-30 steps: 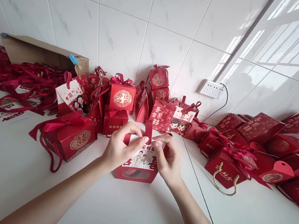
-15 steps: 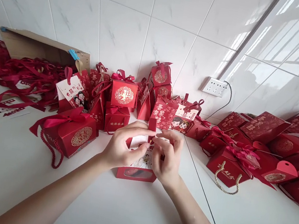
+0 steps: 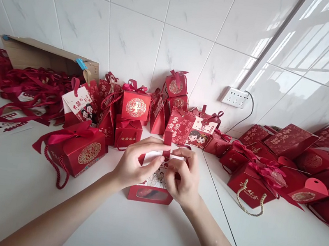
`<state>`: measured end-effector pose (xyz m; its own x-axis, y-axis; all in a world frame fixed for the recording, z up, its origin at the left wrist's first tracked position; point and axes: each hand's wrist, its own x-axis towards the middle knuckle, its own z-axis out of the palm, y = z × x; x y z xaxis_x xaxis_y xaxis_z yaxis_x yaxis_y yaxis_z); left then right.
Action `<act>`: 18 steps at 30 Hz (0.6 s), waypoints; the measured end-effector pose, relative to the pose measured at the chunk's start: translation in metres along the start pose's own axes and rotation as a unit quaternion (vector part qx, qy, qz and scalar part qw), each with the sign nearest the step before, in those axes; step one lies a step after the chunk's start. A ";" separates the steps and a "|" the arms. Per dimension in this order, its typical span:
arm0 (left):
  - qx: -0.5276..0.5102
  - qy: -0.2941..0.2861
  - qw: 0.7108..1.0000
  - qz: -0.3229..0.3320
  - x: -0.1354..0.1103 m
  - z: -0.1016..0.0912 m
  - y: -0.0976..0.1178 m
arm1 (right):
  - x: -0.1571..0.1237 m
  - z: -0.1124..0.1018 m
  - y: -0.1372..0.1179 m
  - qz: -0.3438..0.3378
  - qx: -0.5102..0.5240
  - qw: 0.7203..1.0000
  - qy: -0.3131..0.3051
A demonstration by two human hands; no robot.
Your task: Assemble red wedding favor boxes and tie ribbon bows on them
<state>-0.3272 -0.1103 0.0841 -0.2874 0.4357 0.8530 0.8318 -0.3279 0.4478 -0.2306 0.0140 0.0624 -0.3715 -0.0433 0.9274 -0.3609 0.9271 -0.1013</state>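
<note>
Where the two white wall tiles meet in a corner, the white tabletop (image 3: 1,188) carries a small red gift box (image 3: 151,187) standing upright near the middle of the view, its clear window facing the camera. Both hands work at the box's top. Left hand (image 3: 136,162): grip closed, thumb and fingers pinching the white top flap and the red ribbon (image 3: 167,146) that stands up from the box's top. Right hand (image 3: 183,175): grip closed on the same ribbon from the other side, fingers curled, fingertips touching those of the left hand. Box base rests flat on the tabletop; upper half hidden behind the hands.

Surroundings:
- Left of the box, near it but not touching, a larger red box with bow and rope handle (image 3: 77,148), turned at an angle.
- Behind, against the wall, a tight cluster of finished red boxes (image 3: 132,107), some stacked two high.
- Far left, a heap of loose red ribbons (image 3: 28,91) in front of a brown carton lying on its side (image 3: 46,56).
- Right, a second group of red boxes (image 3: 269,173) runs along the right-hand wall; one with a beige rope handle (image 3: 249,198) lies nearest the right forearm.
- Wall socket (image 3: 234,97) with cable above the corner.

Open room: bare tabletop in front of the box toward the near edge, on either side of the forearms. A seam in the tabletop (image 3: 217,202) runs diagonally under the right forearm.
</note>
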 end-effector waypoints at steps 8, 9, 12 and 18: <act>-0.022 0.020 0.998 -0.052 -0.005 0.004 -0.001 | 0.003 -0.003 -0.005 0.079 0.012 0.997 0.001; -0.035 0.027 0.997 -0.069 -0.006 0.004 -0.002 | 0.003 -0.003 -0.005 0.083 0.010 0.997 0.000; -0.077 0.038 0.988 -0.125 -0.006 0.005 -0.001 | 0.004 -0.003 -0.005 0.095 0.014 0.995 0.006; -0.065 0.003 0.983 -0.171 -0.002 0.003 0.005 | 0.003 0.000 -0.006 0.113 0.006 0.993 0.022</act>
<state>-0.3216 -0.1103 0.0839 -0.5436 0.5340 0.6475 0.6178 -0.2675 0.7394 -0.2292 0.0086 0.0654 -0.4062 0.1823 0.8954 -0.2822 0.9070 -0.3127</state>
